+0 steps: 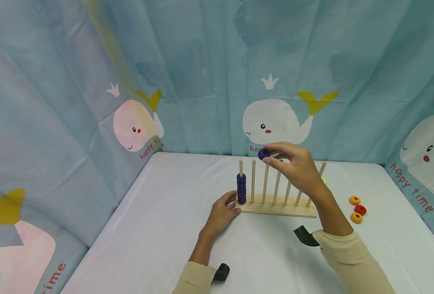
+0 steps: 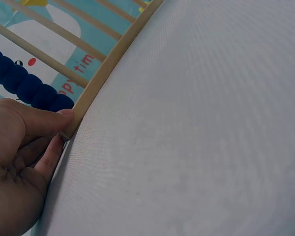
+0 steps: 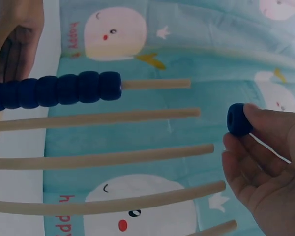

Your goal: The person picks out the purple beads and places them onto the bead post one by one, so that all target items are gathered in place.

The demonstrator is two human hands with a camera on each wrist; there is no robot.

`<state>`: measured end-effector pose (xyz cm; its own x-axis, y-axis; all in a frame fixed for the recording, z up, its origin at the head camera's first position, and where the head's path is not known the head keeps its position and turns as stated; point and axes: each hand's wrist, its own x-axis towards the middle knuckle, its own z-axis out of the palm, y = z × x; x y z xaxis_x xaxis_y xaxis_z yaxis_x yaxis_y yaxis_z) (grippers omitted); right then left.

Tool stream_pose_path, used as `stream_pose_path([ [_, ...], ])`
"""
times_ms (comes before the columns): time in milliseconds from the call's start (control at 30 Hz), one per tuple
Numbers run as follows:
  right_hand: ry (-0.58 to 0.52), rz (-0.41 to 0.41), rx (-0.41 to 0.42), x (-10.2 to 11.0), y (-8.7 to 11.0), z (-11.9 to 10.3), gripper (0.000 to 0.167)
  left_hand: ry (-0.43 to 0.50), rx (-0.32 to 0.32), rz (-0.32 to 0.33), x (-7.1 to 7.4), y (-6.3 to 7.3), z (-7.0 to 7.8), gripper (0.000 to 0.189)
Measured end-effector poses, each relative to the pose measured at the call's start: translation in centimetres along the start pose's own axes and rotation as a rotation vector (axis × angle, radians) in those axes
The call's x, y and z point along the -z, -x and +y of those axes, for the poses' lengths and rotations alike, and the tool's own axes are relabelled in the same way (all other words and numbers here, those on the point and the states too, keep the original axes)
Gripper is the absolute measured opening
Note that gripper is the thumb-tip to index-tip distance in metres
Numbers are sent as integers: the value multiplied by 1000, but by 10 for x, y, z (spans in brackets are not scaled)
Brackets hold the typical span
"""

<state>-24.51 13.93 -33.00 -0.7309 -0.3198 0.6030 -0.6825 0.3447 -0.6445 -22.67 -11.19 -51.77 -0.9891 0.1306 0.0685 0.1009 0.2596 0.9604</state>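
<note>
A wooden base with several upright pegs stands on the white table. Its leftmost peg carries a stack of dark blue beads, with the peg's top bare above them. My left hand grips the left end of the base, thumb at its front edge, as the left wrist view shows close up. My right hand pinches one blue bead between thumb and fingers. That bead is held off the pegs, up near their tips, and its hole shows in the right wrist view.
To the right of the base lie two orange beads and a red bead. Something yellow-green shows behind the right forearm. A blue curtain printed with whales surrounds the table.
</note>
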Motion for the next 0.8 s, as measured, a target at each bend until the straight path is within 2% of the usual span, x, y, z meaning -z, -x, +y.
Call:
stream_pose_path([
  [367, -26, -24, 29, -15, -7, 1, 33, 9, 26, 3, -2, 1, 3, 63],
  [633, 18, -51, 16, -26, -13, -3, 33, 0, 17, 4, -1, 1, 3, 62],
  [800, 38, -61, -22, -31, -15, -6, 34, -10, 22, 3, 0, 1, 2, 62],
])
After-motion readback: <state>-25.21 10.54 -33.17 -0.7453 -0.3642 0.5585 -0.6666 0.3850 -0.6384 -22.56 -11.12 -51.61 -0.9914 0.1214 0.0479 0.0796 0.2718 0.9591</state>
